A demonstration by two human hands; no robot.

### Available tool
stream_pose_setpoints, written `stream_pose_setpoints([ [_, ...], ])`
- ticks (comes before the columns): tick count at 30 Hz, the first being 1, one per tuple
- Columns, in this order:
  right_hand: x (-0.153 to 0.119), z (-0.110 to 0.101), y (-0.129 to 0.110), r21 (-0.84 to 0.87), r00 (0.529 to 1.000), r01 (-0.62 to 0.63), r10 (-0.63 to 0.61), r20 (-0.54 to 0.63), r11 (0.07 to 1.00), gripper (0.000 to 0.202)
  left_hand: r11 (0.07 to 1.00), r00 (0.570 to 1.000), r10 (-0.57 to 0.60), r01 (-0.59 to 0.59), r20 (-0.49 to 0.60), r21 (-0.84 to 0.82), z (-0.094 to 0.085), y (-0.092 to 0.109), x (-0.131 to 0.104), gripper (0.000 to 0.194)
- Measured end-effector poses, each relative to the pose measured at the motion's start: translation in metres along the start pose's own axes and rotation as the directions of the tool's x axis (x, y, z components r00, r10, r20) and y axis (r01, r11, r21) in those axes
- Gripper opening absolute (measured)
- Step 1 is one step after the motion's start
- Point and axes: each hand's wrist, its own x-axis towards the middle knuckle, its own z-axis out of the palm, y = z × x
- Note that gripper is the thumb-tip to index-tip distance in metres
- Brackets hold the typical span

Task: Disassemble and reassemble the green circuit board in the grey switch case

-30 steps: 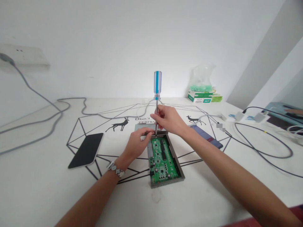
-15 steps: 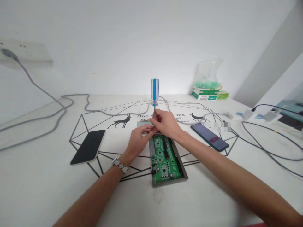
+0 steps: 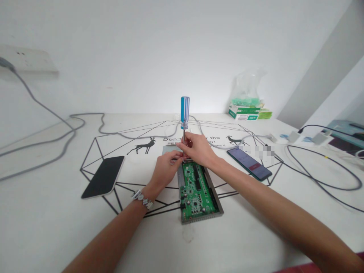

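Note:
A screwdriver with a clear, blue-striped handle stands upright over the far end of a green circuit board. The board lies in a shallow grey metal case. My right hand is closed, its thumb and fingers pinching the metal shaft below the handle. Low by the screwdriver's tip, my left hand is closed in a pinch at the case's far edge. What those fingertips hold is hidden, as is the tip itself. A watch-like bracelet circles my left wrist.
A dark-screened phone lies to the left, and a phone with its screen lit to the right. Grey cable runs along the back. Small boxes under a plastic bag stand back right, near chargers and black cable.
The screwdriver has turned about its own axis, so its blue stripe now shows at the left of the handle. Both hands keep their hold; the whole view has shifted slightly.

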Motion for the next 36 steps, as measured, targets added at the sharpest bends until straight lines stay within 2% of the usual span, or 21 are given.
stream_pose_setpoints([
  [4, 0.003, -0.008, 0.0, 0.167, 0.994, -0.054, 0.037, 0.1, 0.984, 0.013, 1.0, 1.0, 0.005, -0.005, 0.007, 0.024, 0.0, 0.001, -0.001, 0.02],
  [8, 0.007, -0.019, 0.002, 0.389, 0.955, -0.209, 0.101, 0.28, 0.897, 0.015, 0.999, 1.0, 0.005, -0.005, 0.012, 0.05, -0.001, 0.003, -0.002, 0.022],
  [10, 0.008, -0.022, 0.002, 0.453, 0.942, -0.244, 0.099, 0.32, 0.857, 0.015, 0.998, 1.0, 0.009, -0.01, 0.009, 0.069, -0.002, 0.004, -0.002, 0.022],
  [18, 0.006, -0.023, -0.001, 0.418, 0.955, -0.194, 0.073, 0.288, 0.887, 0.012, 0.996, 1.0, 0.014, -0.016, 0.022, 0.085, -0.003, 0.002, -0.002, 0.025],
  [22, 0.006, -0.023, 0.001, 0.382, 0.96, -0.173, 0.068, 0.272, 0.908, 0.012, 0.998, 0.999, -0.022, 0.021, 0.024, 0.06, -0.014, 0.009, 0.007, 0.025],
  [24, 0.007, -0.023, 0.002, 0.36, 0.963, -0.148, 0.052, 0.265, 0.921, 0.013, 0.997, 0.993, -0.045, 0.038, 0.111, 0.062, -0.025, 0.014, 0.018, 0.025],
  [25, 0.007, -0.023, 0.003, 0.351, 0.964, -0.141, 0.048, 0.262, 0.926, 0.013, 0.997, 0.977, -0.04, 0.026, 0.209, 0.068, -0.031, 0.016, 0.024, 0.023],
  [27, 0.007, -0.024, 0.004, 0.34, 0.966, -0.136, 0.048, 0.255, 0.931, 0.014, 0.997, 0.918, -0.016, -0.017, 0.397, 0.079, -0.043, 0.018, 0.036, 0.022],
  [28, 0.007, -0.024, 0.004, 0.335, 0.967, -0.132, 0.048, 0.248, 0.933, 0.015, 0.998, 0.896, -0.023, -0.008, 0.443, 0.068, -0.047, 0.018, 0.042, 0.023],
  [31, 0.006, -0.023, 0.005, 0.305, 0.976, -0.101, 0.035, 0.214, 0.947, 0.016, 1.0, 0.904, -0.002, 0.009, 0.428, -0.013, -0.05, 0.014, 0.051, 0.026],
  [36, 0.005, -0.02, 0.005, 0.246, 0.987, -0.072, 0.034, 0.155, 0.967, 0.017, 0.992, 0.949, 0.038, 0.001, 0.314, -0.123, -0.031, 0.007, 0.041, 0.027],
])
